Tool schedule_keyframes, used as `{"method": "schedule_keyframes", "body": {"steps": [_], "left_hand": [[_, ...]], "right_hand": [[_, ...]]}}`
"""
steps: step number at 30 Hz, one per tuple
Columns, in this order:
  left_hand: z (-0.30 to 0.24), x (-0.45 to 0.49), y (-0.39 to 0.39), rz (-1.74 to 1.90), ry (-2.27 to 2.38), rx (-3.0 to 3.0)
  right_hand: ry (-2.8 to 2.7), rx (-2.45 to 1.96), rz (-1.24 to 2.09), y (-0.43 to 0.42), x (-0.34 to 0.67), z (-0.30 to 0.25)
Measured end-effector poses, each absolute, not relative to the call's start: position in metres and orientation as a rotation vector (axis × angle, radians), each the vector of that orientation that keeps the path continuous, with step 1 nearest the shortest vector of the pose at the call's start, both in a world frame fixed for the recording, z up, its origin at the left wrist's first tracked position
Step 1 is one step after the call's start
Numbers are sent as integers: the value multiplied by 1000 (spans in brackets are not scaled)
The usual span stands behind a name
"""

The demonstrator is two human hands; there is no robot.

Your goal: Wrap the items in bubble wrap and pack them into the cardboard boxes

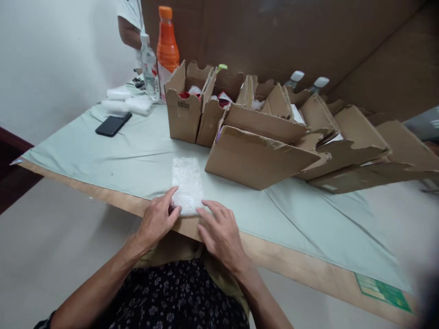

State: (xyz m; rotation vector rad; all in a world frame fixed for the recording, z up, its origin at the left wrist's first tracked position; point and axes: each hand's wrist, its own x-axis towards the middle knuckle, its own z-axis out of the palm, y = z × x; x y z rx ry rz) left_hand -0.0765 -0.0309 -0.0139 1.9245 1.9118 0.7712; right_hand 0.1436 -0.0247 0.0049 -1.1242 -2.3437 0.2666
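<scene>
Packet (188,192): lying flat on the counter (281,259), close to the front edge, in clear bubble wrap (187,170)
Left hand (156,219): resting at the near left side of the packet, with fingers loosely parted, thumb and forefinger touching the wrap, no firm grip to be seen
Right hand (222,230): set at the near right corner of the packet, with fingers spread and bent, tips at the edge, apparently not gripping
Wrap so far: judged already folded round, lying slab-like; unable to tell whether sealed or what remains, with no tape visible
Boxes (257,157): standing open beyond the packet and to its right, some partly filled
Phone (113,124): lying beyond the packet, to its left
Hard to see: contents of the packet, blurred by bubble wrap; depths of the boxes, hidden by cardboard walls; a sleeve (129,10) far beyond the packet, cut off above
</scene>
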Motion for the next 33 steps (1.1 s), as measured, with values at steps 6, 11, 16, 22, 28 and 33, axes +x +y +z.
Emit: {"method": "schedule_keyframes", "body": {"steps": [6,11,16,22,28,33], "left_hand": [[-9,-83,-44,950,1866,2098],[-2,-80,-64,1002,1602,2281],[-10,-78,-51,1040,1692,2017],[-18,-79,-37,910,1878,2145],[-21,-86,-38,969,1832,2269],[-21,-89,-31,1008,1729,2324]], "right_hand": [[-2496,-1038,280,-7,133,-1],[-2494,-1046,551,-8,139,12],[-2289,-1159,506,-5,142,13],[-2393,-1062,237,-12,141,4],[-2522,-1116,206,-6,129,5],[-2573,-1043,110,-9,135,14]]}}
